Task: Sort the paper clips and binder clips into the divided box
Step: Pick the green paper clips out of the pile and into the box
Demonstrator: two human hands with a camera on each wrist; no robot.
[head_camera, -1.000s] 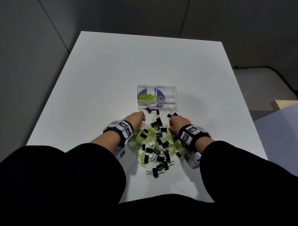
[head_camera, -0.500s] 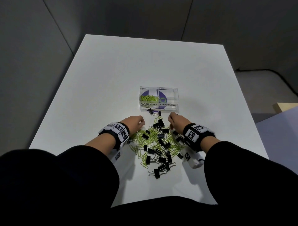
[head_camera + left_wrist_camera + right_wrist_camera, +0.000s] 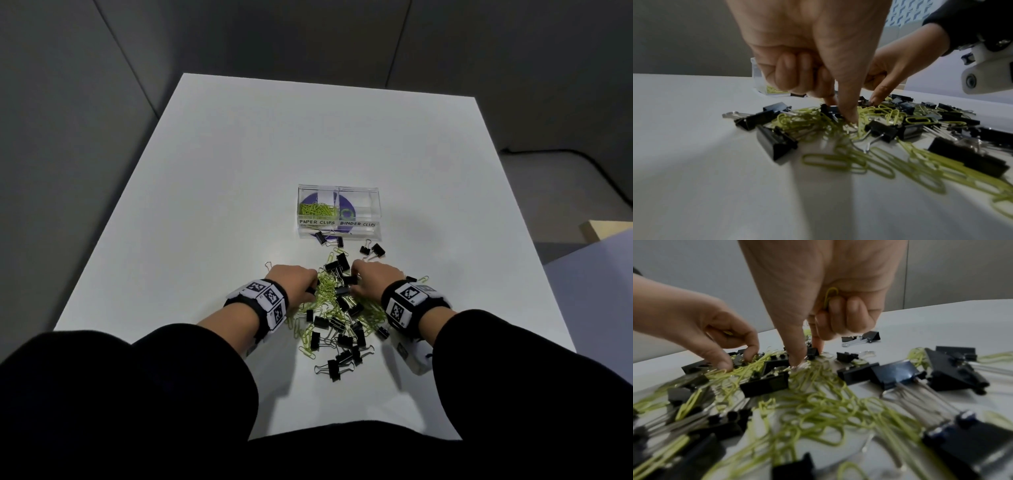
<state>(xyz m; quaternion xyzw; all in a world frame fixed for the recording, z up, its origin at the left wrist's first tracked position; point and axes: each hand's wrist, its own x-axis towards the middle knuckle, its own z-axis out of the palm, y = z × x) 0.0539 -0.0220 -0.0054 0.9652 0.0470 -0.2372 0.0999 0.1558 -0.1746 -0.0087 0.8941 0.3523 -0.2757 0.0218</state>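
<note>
On the white table [image 3: 212, 192], the clear box [image 3: 339, 236] lies long side left to right, just beyond the mixed pile [image 3: 337, 315]. The left hand [image 3: 291, 279] pinches into its paper clips; the right hand [image 3: 375, 277] grips 1 green paper clip [image 3: 830, 295], standing upright in curled fingers.

Head view: both hands' fingertips are tucked under the knuckles, so what the left hand [image 3: 291, 278] and right hand [image 3: 376, 277] pinch can't be read there. Clips under both wristbands are covered. Left wrist view: palm blocks most of the divided box [image 3: 764, 84]; the near paper clips [image 3: 869, 164] are smeared w/ blur. Right wrist view: a paper clip in the curled fingers [image 3: 830, 296] shows only its top loop; foreground binder clips [image 3: 970, 444] are out of focus, cut off at btm edge.
</note>
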